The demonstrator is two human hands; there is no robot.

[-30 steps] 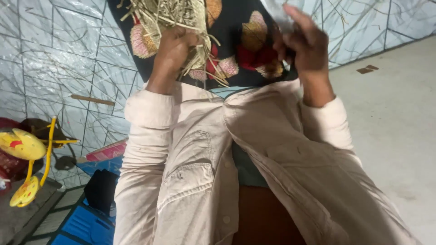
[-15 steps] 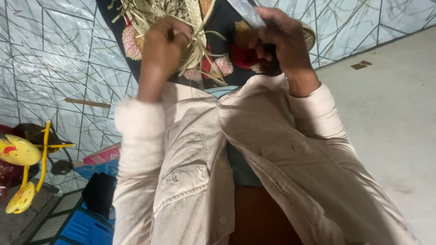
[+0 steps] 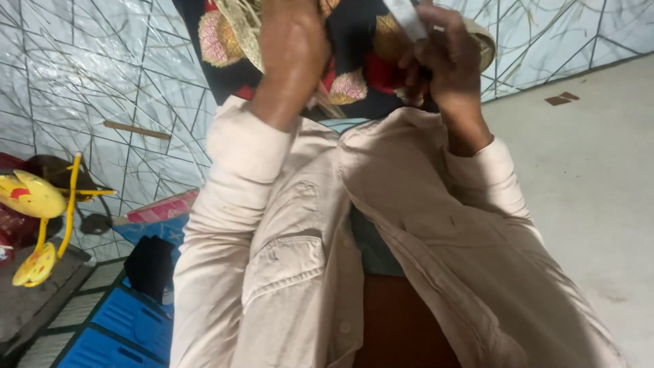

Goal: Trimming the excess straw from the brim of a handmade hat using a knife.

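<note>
Right hand (image 3: 446, 58) grips blade (image 3: 409, 15) (pale, flat).

Your hands sit over a black floral cloth (image 3: 354, 41) patterned with pink, red and golden-brown leaf shapes. The dry straw bundle (image 3: 242, 24) by your left hand (image 3: 293, 41) is pale tan. Your long-sleeved cotton shirt (image 3: 300, 238) is pale cream-pink. The plastic sheet on the floor (image 3: 88, 75) is silvery white with dark crossing lines. The plastic toy (image 3: 30, 197) is yellow with a red mark.
</note>
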